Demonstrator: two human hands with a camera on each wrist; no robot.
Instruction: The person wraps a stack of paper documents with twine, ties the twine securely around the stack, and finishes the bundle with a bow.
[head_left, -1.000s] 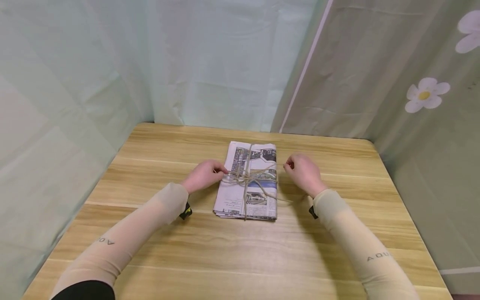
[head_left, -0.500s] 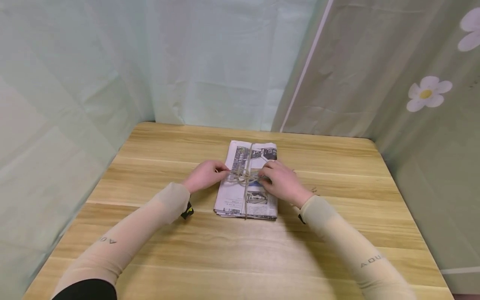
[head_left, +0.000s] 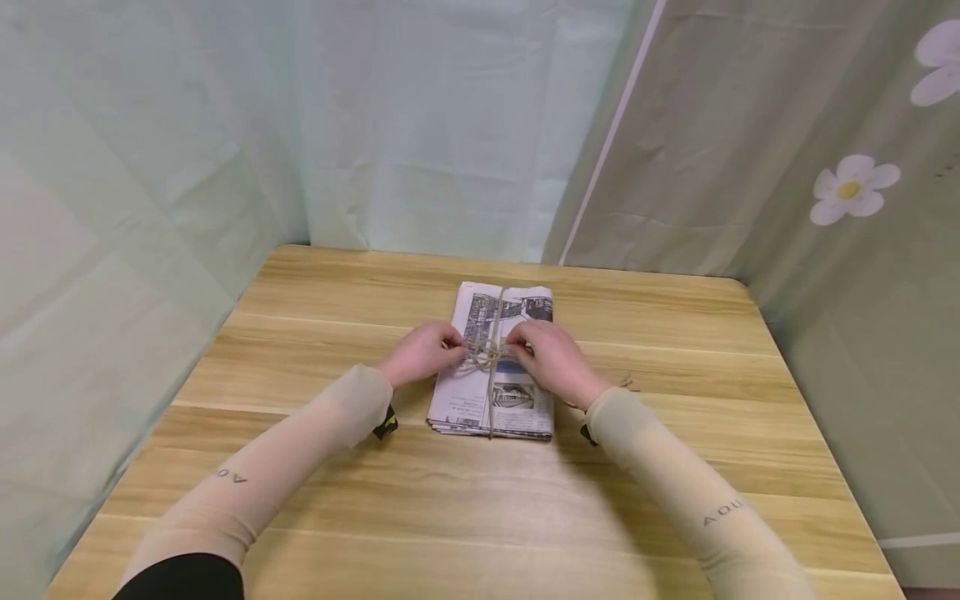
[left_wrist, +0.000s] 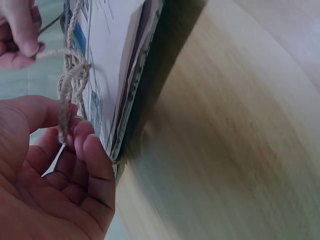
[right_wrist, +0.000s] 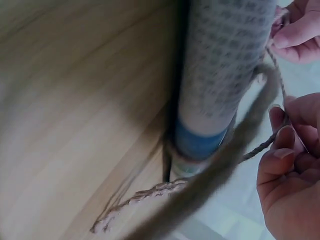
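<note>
A folded newspaper bundle lies in the middle of the wooden table, bound crosswise with brown twine. Both hands meet over the knot on top of it. My left hand pinches a twine strand at the knot's left side; the left wrist view shows the twine running between its thumb and curled fingers. My right hand pinches the strand on the right; its fingers curl round the twine beside the bundle's edge.
A loose twine end trails on the table right of the bundle, also seen as a frayed tail. Pale green curtains close off the back and left; a flower-printed curtain hangs on the right.
My right hand moved left from beside the bundle onto the knot. The left hand shifted slightly inward, and both now hold the twine close together.
</note>
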